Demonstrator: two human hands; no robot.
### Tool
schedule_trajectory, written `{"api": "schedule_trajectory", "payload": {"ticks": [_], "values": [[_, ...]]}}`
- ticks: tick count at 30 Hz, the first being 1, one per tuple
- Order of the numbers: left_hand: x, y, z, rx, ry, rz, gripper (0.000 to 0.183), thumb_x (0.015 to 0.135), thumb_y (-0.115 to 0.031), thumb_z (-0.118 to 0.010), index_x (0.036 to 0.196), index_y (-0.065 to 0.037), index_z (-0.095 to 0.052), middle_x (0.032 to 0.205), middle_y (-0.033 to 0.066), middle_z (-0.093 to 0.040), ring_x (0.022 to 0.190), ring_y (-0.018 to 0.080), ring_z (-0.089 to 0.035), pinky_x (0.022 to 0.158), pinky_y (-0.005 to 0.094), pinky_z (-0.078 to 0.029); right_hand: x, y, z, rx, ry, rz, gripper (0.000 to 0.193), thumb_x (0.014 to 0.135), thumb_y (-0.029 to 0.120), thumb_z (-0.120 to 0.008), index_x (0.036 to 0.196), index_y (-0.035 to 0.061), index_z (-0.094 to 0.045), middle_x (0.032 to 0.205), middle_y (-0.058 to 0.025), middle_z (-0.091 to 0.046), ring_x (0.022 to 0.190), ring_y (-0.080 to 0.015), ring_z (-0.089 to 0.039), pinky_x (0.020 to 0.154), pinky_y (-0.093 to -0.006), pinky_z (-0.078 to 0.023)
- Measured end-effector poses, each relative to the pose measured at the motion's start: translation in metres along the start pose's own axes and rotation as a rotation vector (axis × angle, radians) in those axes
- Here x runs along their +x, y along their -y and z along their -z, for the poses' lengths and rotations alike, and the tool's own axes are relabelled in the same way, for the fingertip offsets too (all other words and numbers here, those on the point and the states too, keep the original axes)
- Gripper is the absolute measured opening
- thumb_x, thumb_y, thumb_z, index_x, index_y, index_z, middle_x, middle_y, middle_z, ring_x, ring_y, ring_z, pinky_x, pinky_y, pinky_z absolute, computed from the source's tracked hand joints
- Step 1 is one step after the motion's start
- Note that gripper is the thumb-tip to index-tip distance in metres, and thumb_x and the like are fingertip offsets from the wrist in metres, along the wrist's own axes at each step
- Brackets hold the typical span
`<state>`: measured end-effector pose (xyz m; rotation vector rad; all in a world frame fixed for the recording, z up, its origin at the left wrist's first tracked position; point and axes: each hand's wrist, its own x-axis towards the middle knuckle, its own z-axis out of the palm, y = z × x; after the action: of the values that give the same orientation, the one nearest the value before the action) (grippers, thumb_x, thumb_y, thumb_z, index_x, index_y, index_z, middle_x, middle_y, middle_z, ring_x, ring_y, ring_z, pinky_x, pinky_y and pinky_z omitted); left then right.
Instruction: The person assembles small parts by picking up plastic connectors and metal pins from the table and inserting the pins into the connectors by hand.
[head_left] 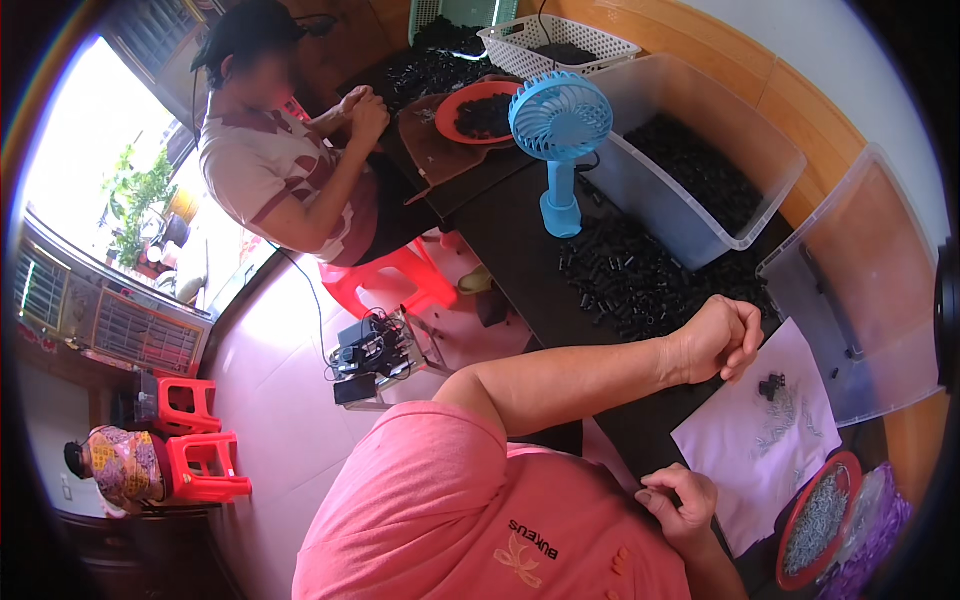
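My left hand [718,340] is over the near edge of the pile of small black tubular plastic parts [625,275], beside a white sheet of paper [715,430]. Its fingers are curled closed, and whatever may be in them is hidden. Close to my shirt, at the sheet's left edge, my right hand [682,505] has its thumb and fingers drawn together; I cannot make out anything between them. On the sheet lie a small cluster of black parts [771,386] and scattered thin silvery pins or screws [780,425]. A red dish [848,485] full of similar metal pieces stands by the sheet.
A blue fan [561,125] stands on the dark table [515,260]. Behind it is a clear bin [690,225] of black parts; another clear bin [850,300] stands to the right. Across the table sits a co-worker [290,150] near an orange dish [447,118]. Red stools [205,470] stand at left.
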<state>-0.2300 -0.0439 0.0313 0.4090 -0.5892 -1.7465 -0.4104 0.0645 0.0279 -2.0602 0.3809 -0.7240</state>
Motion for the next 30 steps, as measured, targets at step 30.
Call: {"api": "schedule_trajectory", "payload": {"ticks": [30], "values": [[0.0003, -0.0004, 0.0004, 0.017, 0.001, -0.011, 0.012, 0.059, 0.009, -0.040, 0.056, 0.001, -0.048, 0.045, 0.0116, -0.042, 0.034, 0.0212, -0.039, 0.037, 0.0353, -0.038, 0.0022, 0.0033, 0.0015, 0.001, 0.018, -0.018, 0.023, 0.073, -0.002, -0.074, 0.091, 0.0034, -0.061, 0.067, -0.0091, -0.061, 0.052, -0.0213, -0.057, 0.048, -0.0294, -0.044]]}}
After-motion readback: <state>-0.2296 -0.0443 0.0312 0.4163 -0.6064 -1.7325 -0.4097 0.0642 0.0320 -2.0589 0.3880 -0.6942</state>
